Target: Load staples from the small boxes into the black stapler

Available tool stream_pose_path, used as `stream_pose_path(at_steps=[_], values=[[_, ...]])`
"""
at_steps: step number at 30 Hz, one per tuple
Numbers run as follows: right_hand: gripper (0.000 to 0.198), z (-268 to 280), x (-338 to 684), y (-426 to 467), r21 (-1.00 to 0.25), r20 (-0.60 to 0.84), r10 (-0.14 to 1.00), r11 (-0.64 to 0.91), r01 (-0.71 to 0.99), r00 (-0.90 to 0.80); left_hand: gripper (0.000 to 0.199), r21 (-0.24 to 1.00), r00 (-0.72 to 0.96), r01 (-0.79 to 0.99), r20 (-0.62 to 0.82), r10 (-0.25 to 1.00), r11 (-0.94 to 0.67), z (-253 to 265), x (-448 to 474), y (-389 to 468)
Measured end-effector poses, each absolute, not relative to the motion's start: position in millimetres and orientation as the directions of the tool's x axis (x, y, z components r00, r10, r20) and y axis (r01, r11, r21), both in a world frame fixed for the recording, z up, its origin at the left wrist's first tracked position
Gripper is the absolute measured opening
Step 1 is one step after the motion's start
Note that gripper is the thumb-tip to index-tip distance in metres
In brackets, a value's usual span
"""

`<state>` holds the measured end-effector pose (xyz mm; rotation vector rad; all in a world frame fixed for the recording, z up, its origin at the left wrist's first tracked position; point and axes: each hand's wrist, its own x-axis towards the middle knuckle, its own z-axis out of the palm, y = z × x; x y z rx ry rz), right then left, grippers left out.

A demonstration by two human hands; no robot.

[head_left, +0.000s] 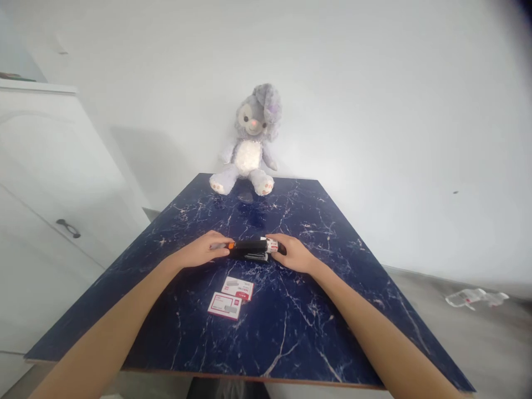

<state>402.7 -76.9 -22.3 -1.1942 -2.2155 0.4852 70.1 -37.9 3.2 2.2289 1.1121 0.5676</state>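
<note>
Long black plastic stapler with an orange end (pixel 249 247) lies crosswise between both hands, above or on the glossy dark-blue marble-patterned tabletop (pixel 286 343); contact with the surface is hard to tell. Left hand (pixel 208 248): thumb and fingers closed lightly about the orange end. Right hand (pixel 296 254): fingers curled round the opposite end, beside a white-and-red label (pixel 272 246). Risk, as judged: uneven pressure could twist the stapler loose; a fingertip near its parting halves could get pinched. Dropped nearward, it might knock the two flat red-and-white cardboard boxes (pixel 225 306).
</note>
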Motion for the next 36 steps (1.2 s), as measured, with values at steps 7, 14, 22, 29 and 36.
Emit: stream_pose_path(at_steps=[7,14,22,29,36], values=[[0.041,-15,399,-89,-0.594,0.374,0.863,0.504,0.627,-0.339,0.051,0.678,0.58,0.597,0.005,0.814,-0.43,-5,72,-31],[0.01,-9,381,-119,-0.49,0.618,0.733,0.642,0.59,-0.284,0.041,0.664,0.62,0.567,0.047,0.783,-0.488,1,73,-30],[0.021,-14,343,-135,-0.23,0.538,0.476,0.877,0.422,-0.696,0.045,0.689,0.593,0.562,0.049,0.804,-0.457,-4,75,-29],[0.031,-12,346,-138,-0.121,0.58,0.363,0.924,0.363,-0.73,0.041,0.688,0.587,0.565,0.051,0.808,-0.454,-11,71,-26],[0.049,-12,328,-156,-0.142,0.369,0.373,0.928,0.345,-0.851,0.04,0.676,0.607,0.55,0.08,0.791,-0.491,-7,73,-29]])
